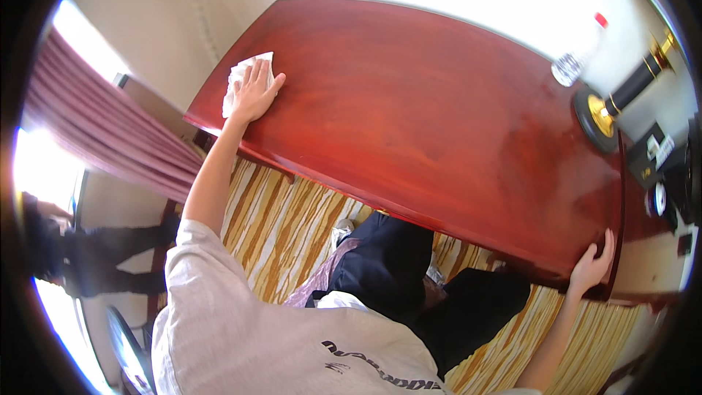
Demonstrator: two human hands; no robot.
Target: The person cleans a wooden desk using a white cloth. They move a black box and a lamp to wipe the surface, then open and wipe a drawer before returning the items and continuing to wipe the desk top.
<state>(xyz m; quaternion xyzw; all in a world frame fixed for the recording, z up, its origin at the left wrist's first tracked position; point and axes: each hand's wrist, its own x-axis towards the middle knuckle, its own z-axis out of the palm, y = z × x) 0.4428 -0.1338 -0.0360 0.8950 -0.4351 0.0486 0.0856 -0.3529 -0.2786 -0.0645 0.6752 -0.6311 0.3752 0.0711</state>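
My left hand (254,92) lies flat on a folded white cloth (234,78), pressing it to the left end of a glossy reddish-brown wooden desk (384,93). The fingers are spread a little, and the cloth shows around them. At the near right corner of the desk, my right hand (592,263) rests against the edge with its thumb and fingers apart and nothing held. Part of the desk's right side has a hazy, smeared sheen.
A clear plastic bottle with a red cap (570,66) and a black and gold lamp base (600,115) stand at the desk's right end. Small items (655,153) lie beyond. A pink curtain (109,115) hangs left, with another person (93,258) below it.
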